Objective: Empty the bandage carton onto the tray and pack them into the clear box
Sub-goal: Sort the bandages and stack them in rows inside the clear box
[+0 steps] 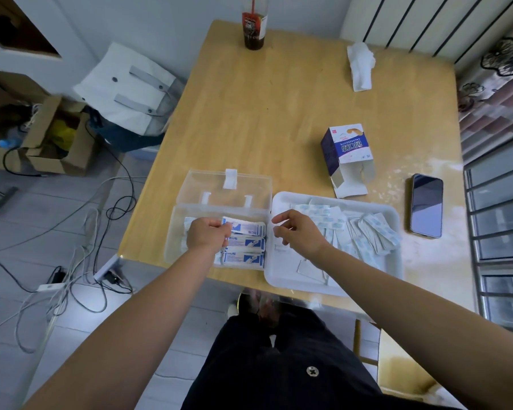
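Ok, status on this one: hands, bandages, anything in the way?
Left hand pinches bandages in clear box; right hand empty over tray. Loose bandages lie on tray. Nothing blocking.

left hand [209, 235] holding bandages [246, 244], in clear box [173, 247]

The blue-and-white bandage carton [345, 149] lay with its flaps open just beyond the white tray [285, 279], which was strewn with loose bandages [367, 232], and touching its left edge the clear box [175, 229], lid thrown back, held stacked bandages [246, 244].
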The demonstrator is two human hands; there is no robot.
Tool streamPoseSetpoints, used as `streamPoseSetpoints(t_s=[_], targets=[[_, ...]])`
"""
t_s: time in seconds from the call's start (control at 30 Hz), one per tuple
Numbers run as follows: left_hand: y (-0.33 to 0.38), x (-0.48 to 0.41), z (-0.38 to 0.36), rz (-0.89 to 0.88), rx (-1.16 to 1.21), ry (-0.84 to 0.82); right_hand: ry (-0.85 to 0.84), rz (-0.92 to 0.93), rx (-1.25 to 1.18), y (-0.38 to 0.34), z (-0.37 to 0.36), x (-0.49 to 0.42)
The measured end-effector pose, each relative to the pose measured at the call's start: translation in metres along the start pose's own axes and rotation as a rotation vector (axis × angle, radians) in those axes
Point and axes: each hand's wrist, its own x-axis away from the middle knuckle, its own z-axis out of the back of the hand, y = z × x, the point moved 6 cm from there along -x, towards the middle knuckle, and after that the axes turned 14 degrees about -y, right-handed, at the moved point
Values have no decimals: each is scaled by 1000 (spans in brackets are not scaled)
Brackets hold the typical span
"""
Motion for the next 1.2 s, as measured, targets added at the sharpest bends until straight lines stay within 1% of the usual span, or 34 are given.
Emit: streamPoseSetpoints(t_s=[0.17,0.37,0.43,0.5,0.57,0.63,0.7,0.77,0.83,0.93,1.0,1.1,1.17,1.2], targets=[[6,-6,-9,8,-275,-45,-41,-20,-41,0,-6,-2],[15,3,-6,-100,-536,-5,-60,-13,-54,-1,-6,-3],[20,9,-6,-121,-558,37,-65,-6,-40,-1,-3,-3],[27,19,-2,-145,-506,140,-36,-2,5,1,7,-3],[35,29,1,-181,-430,241,44,-14,63,9,27,-3],[46,37,-6,-241,-402,275,168,-42,163,21,55,-2],[60,44,-27,-322,-392,217,285,-61,266,33,84,6],[71,48,-57,-392,-378,80,345,-50,361,43,105,15],[78,50,-90,-430,-390,-102,335,-30,429,51,114,20],[81,45,-137,-409,-549,-313,275,-13,490,59,117,22],[77,36,-155,-338,-627,-362,275,-3,527,60,119,23],[68,23,-168,-266,-677,-381,366,-21,544,62,134,31],[68,16,-182,-267,-668,-414,402,-100,609,72,154,39],[69,14,-186,-288,-657,-427,393,-157,656,79,160,43]])
